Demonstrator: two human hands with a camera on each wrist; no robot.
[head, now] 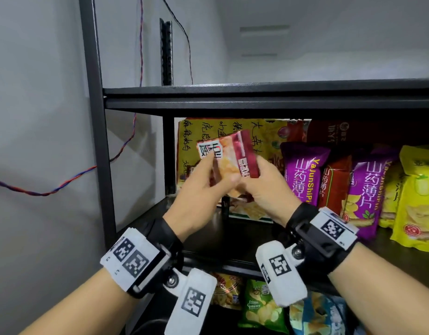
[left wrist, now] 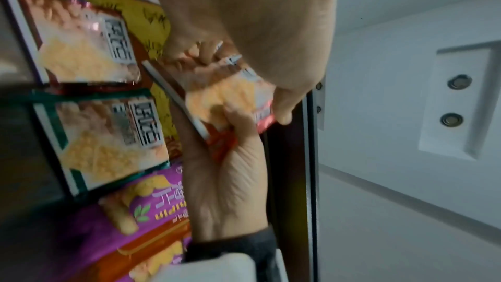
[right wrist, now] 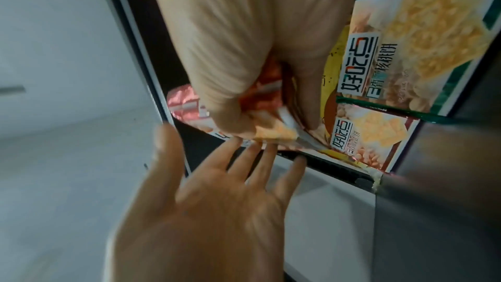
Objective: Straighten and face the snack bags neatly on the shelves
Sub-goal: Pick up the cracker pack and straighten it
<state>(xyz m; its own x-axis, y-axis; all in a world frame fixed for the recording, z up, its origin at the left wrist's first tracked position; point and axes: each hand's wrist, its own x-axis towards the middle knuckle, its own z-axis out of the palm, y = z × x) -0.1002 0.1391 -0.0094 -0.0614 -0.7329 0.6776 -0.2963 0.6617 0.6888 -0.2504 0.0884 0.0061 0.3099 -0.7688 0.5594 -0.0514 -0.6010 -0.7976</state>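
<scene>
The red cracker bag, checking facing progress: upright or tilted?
Tilted. The red cracker bag leans off vertical in midair, held off the shelf by left hand and right hand.

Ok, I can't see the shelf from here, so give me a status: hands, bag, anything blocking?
Left hand and right hand both grip the small red snack bag, tilted, off the shelf. Purple bags stand right. Nothing blocking.

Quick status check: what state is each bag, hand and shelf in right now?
Small red crinkly snack bag: off the shelf, tilted, held in both hands.
Left hand: grips the bag's left side.
Right hand: grips the bag's right side.
Purple foil bags: upright, facing out.
Yellow bags: upright at the right.
Large yellow bag: upright at the back.
Top black metal shelf: nothing visible on it.
</scene>
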